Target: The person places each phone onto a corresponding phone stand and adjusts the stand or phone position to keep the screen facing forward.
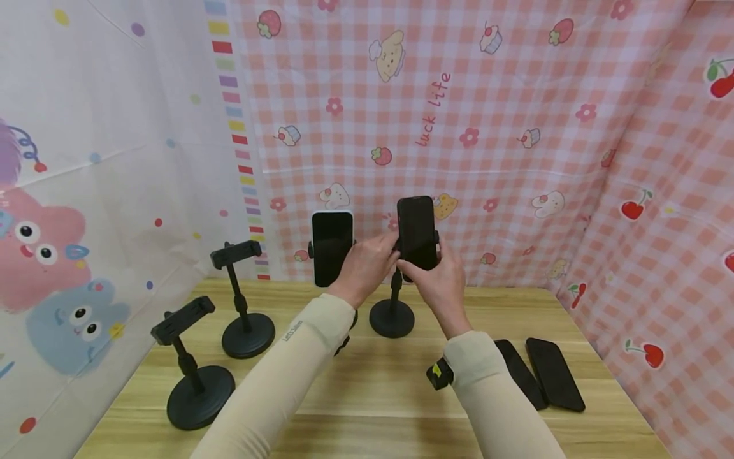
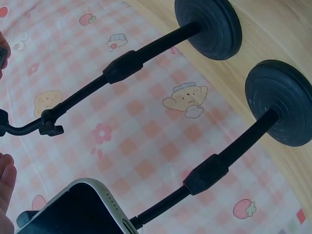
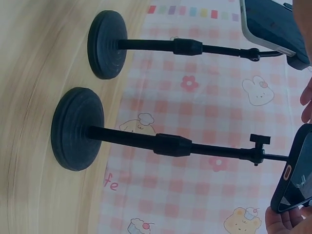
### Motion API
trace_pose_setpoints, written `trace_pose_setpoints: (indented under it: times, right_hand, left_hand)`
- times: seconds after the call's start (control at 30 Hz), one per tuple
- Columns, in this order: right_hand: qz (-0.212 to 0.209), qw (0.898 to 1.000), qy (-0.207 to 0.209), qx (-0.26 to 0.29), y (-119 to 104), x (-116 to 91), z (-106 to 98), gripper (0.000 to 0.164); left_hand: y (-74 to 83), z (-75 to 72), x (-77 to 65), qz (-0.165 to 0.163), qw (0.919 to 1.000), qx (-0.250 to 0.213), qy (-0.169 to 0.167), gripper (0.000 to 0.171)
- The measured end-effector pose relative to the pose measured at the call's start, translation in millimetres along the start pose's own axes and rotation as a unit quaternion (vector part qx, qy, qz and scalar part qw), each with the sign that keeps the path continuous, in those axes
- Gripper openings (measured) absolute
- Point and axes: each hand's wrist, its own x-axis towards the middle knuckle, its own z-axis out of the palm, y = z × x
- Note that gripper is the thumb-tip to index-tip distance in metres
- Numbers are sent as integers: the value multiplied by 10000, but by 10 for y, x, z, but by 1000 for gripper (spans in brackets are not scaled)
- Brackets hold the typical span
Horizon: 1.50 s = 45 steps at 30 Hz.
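Upright at the middle back is a black phone [image 1: 417, 223], at the head of a black phone stand [image 1: 392, 319]. My right hand [image 1: 443, 284] grips its lower right part, thumb across the front and fingers behind. On the phone's left, my left hand [image 1: 367, 264] pinches the clamp end of that stand between thumb and fingertips. Just left of it, a second phone [image 1: 332, 245] with a pale rim stands in another holder, its lower corner overlapped by my left hand. In the right wrist view, the stand's pole [image 3: 214, 150] runs up to the phone's back.
Two black stands with bare clamps, a rear one [image 1: 248, 335] and a nearer one [image 1: 201, 396], are at the left of the wooden table [image 1: 378, 395]. Two dark phones lie flat at the right, one [image 1: 555, 373] beside the other [image 1: 518, 370]. Patterned cloth [image 1: 355, 76] hangs close behind.
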Motion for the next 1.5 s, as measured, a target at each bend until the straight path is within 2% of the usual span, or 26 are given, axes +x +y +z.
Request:
trace_pose_setpoints:
  times: [0.3, 0.53, 0.67, 0.83, 0.97, 1.17, 1.37, 1.5]
  right_hand:
    - [-168, 9996, 199, -69, 19, -2, 22, 78]
    - [-281, 9984, 403, -278, 55, -5, 11, 84]
    - [-354, 9973, 460, -453, 32, 0, 24, 88]
    - [-274, 9965, 503, -610, 18, -1, 33, 90]
    - [-240, 9971, 387, -607, 15, 1, 33, 91]
    - [-248, 9974, 125, -668, 29, 11, 15, 92]
    - [-202, 9988, -82, -448, 51, 18, -20, 86]
    - [-293, 9995, -98, -60, 84, 62, -47, 69]
  left_hand:
    - [-27, -34, 3, 266, 9996, 113, -53, 28]
    - [-18, -33, -4, 555, 9980, 301, -25, 34]
    - [-14, -35, 14, 573, 9971, 507, -9, 33]
    - [-1, -45, 16, 509, 9979, 378, -154, 29]
    - [11, -47, -12, 262, 9995, 86, -184, 30]
    - [76, -45, 10, -496, 9977, -401, -234, 37]
    - [115, -52, 50, -1259, 9874, -772, -567, 49]
    - [123, -44, 66, -1614, 9793, -999, -704, 41]
